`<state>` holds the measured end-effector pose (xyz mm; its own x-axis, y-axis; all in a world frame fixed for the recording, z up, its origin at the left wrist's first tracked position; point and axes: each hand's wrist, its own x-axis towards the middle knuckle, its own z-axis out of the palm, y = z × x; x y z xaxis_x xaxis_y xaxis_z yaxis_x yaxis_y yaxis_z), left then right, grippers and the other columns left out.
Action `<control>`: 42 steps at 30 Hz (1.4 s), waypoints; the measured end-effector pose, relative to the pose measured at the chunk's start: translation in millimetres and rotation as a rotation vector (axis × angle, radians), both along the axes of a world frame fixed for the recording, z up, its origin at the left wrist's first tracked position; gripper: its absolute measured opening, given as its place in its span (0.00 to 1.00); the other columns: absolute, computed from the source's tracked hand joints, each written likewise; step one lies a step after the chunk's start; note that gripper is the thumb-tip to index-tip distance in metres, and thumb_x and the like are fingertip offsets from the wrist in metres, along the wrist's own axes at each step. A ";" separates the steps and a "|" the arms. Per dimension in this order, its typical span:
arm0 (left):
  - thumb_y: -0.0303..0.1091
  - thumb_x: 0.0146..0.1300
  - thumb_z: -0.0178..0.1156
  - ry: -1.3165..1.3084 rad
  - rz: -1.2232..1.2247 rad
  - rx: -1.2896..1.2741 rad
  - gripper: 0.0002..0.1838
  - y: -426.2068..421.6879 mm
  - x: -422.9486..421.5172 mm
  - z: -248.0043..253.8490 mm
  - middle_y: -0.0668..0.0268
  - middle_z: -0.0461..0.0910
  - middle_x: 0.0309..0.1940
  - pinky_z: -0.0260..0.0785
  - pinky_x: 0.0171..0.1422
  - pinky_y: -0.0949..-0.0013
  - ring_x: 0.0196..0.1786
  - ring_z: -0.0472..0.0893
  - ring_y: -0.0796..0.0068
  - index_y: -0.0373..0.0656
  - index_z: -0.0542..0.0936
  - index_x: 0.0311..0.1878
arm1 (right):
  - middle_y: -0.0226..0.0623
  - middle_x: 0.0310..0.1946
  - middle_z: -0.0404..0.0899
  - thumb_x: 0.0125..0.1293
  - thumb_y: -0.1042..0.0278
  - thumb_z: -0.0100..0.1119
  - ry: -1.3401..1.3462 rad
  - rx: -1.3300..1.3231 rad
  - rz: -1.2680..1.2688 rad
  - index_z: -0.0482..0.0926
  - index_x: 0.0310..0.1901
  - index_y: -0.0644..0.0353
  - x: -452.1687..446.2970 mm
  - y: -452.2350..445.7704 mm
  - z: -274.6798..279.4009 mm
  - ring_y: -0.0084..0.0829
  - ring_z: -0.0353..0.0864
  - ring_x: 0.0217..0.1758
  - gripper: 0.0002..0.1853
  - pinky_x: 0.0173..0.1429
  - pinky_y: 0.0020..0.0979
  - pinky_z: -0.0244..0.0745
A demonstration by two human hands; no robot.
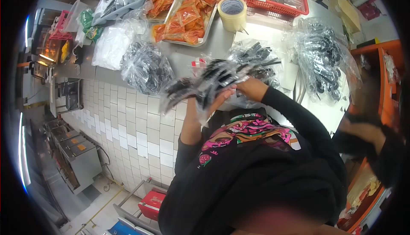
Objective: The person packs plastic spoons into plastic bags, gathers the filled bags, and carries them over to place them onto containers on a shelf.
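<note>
In front of my chest, a bunch of black plastic cutlery in clear wrappers point(222, 73) lies across both hands. My left hand point(218, 100) is closed around its lower side, fingers curled against the film. From the right, my right hand point(253, 89) grips the same bunch, its fingertips mostly hidden by the packets. Behind it, more wrapped black cutlery point(256, 53) lies on the counter. A clear bag of black cutlery point(147, 66) sits left of my hands, and another large bag of black spoons point(318, 60) lies to the right.
The steel counter point(181, 57) carries a tray of orange sauce packets point(188, 19), a tape roll point(232, 15), a red basket point(265, 6), a grey bin point(121, 2) and white bags point(113, 42). Another person's blurred arm point(367, 134) is at right, near an orange shelf point(380, 64).
</note>
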<state>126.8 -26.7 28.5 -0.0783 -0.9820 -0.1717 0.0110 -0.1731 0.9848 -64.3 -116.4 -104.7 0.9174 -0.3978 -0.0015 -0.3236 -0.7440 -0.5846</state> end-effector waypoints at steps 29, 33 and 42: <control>0.27 0.58 0.62 0.197 -0.058 -0.063 0.27 -9.2 1.8 -15.6 0.60 0.72 0.56 0.69 0.61 0.69 0.55 0.75 0.71 0.38 0.67 0.61 | 0.20 0.40 0.77 0.45 0.70 0.70 -0.780 -0.677 -0.425 0.80 0.39 0.45 -12.8 28.0 197.5 0.24 0.70 0.43 0.17 0.55 0.39 0.72; 0.27 0.58 0.62 0.206 -0.055 -0.073 0.27 -9.3 3.4 -14.8 0.60 0.72 0.56 0.69 0.61 0.69 0.55 0.75 0.71 0.38 0.67 0.61 | 0.18 0.39 0.78 0.46 0.70 0.70 -0.962 -0.725 -0.405 0.79 0.39 0.45 -6.9 23.9 193.5 0.25 0.70 0.42 0.16 0.57 0.39 0.71; 0.28 0.59 0.62 0.220 -0.058 -0.087 0.27 -7.9 3.3 -11.4 0.60 0.72 0.56 0.68 0.62 0.69 0.55 0.74 0.71 0.38 0.67 0.62 | 0.18 0.34 0.78 0.47 0.68 0.70 -0.836 -0.571 -0.335 0.79 0.39 0.44 -12.5 31.1 204.0 0.23 0.70 0.40 0.16 0.55 0.37 0.72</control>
<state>130.2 -34.6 17.1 -0.1615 -0.9851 -0.0593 0.2197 -0.0944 0.9710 -76.8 -85.3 99.4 0.3840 -0.3726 0.8448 -0.2201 -0.9255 -0.3082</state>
